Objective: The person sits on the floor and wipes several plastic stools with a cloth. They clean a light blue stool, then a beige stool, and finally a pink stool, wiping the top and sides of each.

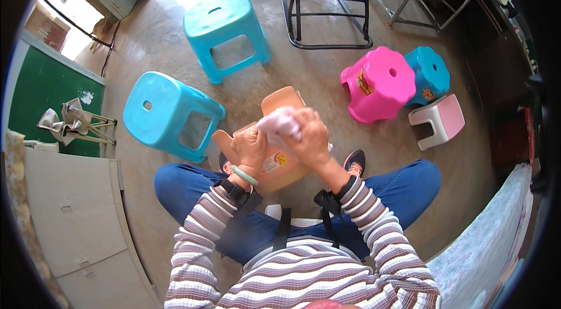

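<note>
My right hand (309, 138) is closed around a bunched pale pink cloth (278, 125), blurred by motion. My left hand (249, 147), with a pale green bangle at the wrist, is curled in a fist at the cloth's left end and appears to grip it. Just below both hands, a peach plastic stool (280, 181) is tipped over between my feet, a sticker (274, 162) on its surface. One of its legs (280, 97) points away from me, another sticks out to the left. Hands and cloth hide its middle.
Two turquoise stools (151, 107) (221, 11) stand ahead to the left. At the right are a pink stool (385, 81), a blue stool (427, 74) and a white-and-pink stool (438, 122). A corded round chair (328, 15) stands farther off. A pale cabinet (74, 208) flanks my left.
</note>
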Demonstrator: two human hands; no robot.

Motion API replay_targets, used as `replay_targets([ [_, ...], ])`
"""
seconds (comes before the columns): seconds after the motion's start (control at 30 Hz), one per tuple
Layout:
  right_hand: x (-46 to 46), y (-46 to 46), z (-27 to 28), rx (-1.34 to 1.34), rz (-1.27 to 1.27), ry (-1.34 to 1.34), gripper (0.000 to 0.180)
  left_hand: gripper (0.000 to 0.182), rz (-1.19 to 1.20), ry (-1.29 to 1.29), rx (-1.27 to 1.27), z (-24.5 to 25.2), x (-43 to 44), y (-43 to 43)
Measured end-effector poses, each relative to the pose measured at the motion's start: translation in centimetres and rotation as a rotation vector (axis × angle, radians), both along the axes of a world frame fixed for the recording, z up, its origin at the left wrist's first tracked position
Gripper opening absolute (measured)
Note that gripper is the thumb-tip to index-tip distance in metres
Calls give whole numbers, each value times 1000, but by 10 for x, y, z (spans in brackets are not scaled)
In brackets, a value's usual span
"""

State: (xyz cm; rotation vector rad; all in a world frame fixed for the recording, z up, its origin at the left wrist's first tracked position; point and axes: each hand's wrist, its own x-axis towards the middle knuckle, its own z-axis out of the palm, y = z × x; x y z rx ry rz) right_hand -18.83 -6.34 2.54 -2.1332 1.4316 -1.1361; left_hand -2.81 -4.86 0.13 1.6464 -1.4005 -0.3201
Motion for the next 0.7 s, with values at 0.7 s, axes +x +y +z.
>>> replay_targets([
  [0.7,29,6,27,-252,2,115,32,57,-26,-215,-95,-23,13,-6],
])
